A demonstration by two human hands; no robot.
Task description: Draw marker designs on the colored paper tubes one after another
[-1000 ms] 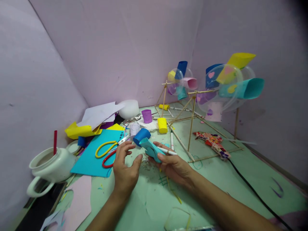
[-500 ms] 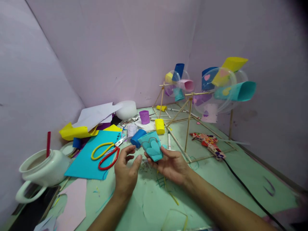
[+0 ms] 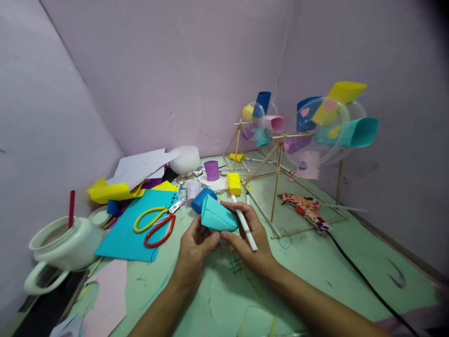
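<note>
A folded teal paper tube (image 3: 218,215) with an open end facing left is between my hands above the table. My left hand (image 3: 196,243) is closed on its lower left side, thumb in front. My right hand (image 3: 254,238) grips a white marker (image 3: 244,223) with an orange tip pointing up and away, and its fingers also touch the tube's right end. Just beyond lie a blue paper tube (image 3: 203,200), a pale lilac one (image 3: 193,191), a yellow one (image 3: 234,183) and a purple one (image 3: 211,170).
Scissors (image 3: 159,227) lie on a blue sheet (image 3: 122,241) at left, beside a white teapot (image 3: 68,245). Stick frames with paper-cup wheels (image 3: 345,124) stand at right. A patterned glue gun (image 3: 305,210) with a black cord (image 3: 368,285) lies near them.
The teal tube has turned, so its heart drawing no longer shows. My left hand has moved right and closed on it. The white marker now shows in my right hand.
</note>
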